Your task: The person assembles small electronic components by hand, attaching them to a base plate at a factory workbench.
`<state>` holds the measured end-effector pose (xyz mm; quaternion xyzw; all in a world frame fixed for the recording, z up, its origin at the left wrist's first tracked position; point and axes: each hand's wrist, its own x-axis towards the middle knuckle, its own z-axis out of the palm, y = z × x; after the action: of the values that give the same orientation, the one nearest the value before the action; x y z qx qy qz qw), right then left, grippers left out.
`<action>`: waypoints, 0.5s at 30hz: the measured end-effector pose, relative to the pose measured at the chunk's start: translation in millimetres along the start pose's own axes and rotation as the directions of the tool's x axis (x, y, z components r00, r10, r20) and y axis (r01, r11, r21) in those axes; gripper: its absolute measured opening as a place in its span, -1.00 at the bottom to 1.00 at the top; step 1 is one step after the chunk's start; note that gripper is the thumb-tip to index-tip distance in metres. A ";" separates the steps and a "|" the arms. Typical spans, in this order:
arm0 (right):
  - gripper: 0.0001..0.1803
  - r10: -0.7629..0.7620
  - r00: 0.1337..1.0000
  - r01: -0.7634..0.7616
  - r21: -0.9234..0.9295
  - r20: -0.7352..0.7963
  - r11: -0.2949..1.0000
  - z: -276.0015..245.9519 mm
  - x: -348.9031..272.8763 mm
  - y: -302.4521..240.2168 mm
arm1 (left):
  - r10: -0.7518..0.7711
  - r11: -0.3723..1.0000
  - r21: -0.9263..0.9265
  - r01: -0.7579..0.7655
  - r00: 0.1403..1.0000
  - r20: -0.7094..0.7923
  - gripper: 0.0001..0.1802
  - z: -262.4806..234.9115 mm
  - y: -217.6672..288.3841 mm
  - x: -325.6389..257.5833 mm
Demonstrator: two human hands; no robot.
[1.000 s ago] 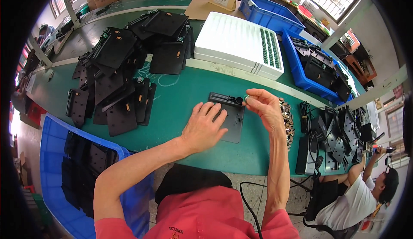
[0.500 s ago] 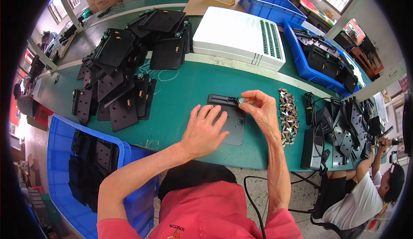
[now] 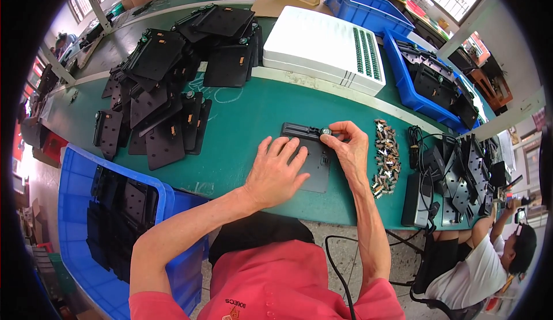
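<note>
A flat black plate [image 3: 315, 177] with a raised black bar [image 3: 296, 129] along its far edge lies on the green bench in front of me. My left hand [image 3: 273, 171] rests over the plate's left side with its fingers spread, the fingertips near the bar. At the bar's right end sits a small round green part [image 3: 326, 131]. The thumb and fingertips of my right hand [image 3: 350, 148] pinch this part. Just right of that hand lies a heap of small metal-and-black components [image 3: 386, 159].
Piled black plates [image 3: 158, 101] cover the bench's left. Behind stands a white foam tray [image 3: 314, 44] with rows of green parts. Blue bins [image 3: 69, 205] hold plates at lower left and far right. A cabled black box [image 3: 417, 199] is at right, near a seated person [image 3: 472, 262].
My view has shifted slightly. Both hands keep nearly the same place on the plate; my right fingers have turned a little around the round green part.
</note>
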<state>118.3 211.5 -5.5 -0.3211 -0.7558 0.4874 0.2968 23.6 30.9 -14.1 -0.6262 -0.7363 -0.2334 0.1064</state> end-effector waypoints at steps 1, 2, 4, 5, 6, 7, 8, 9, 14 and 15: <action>-0.70 0.000 1.000 0.000 0.000 0.002 1.000 -0.6 1.1 0.4 | -0.002 1.000 0.000 0.002 1.000 0.000 -0.43 -0.1 -0.3 0.2; -0.70 0.014 1.000 -0.014 -0.017 0.012 1.000 -1.0 2.4 1.0 | 0.000 1.000 0.001 0.000 1.000 -0.002 -0.43 -0.1 -0.6 0.2; -0.71 0.029 0.999 -0.029 -0.032 0.021 0.999 -1.4 2.5 0.3 | 0.001 1.000 0.001 -0.001 1.000 -0.002 -0.43 -0.6 -0.4 0.1; -0.71 0.028 0.999 -0.027 -0.033 0.030 0.999 -1.7 1.8 -2.5 | -0.002 1.000 -0.008 0.002 1.000 0.007 -0.43 -1.2 -0.4 0.1; -0.71 0.027 0.999 -0.025 -0.033 0.039 0.999 -2.0 1.4 -4.2 | -0.005 1.000 -0.017 0.006 1.000 0.016 -0.43 -1.6 -0.3 0.3; -0.71 0.028 0.999 -0.027 -0.031 0.038 0.999 -3.4 1.6 -4.1 | -0.005 1.000 -0.016 0.005 1.000 0.018 -0.43 -1.5 0.1 1.0; -0.71 -0.004 0.998 0.004 0.001 0.061 1.000 -5.2 1.7 -4.1 | -0.005 1.000 -0.015 0.005 1.000 0.019 -0.43 -2.3 0.8 1.2; -0.71 -0.037 0.996 0.035 0.034 0.082 0.999 -7.1 2.0 -3.7 | -0.005 1.000 -0.013 0.005 1.000 0.020 -0.42 -3.3 1.6 1.5; -0.69 -0.061 0.986 0.067 -0.035 0.155 0.997 -8.6 4.2 -1.4 | -0.007 1.000 -0.020 0.007 1.000 0.022 -0.42 -1.6 -0.7 -0.5; -0.68 -0.072 0.986 0.084 -0.071 0.150 0.994 -8.9 3.7 -1.8 | -0.005 1.000 -0.021 0.006 1.000 0.021 -0.42 -1.5 -0.5 -0.7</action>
<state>122.5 218.7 -0.2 -0.2654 -0.8059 0.4685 0.2464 23.0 29.5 -13.1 -0.6276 -0.7365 -0.2350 0.0916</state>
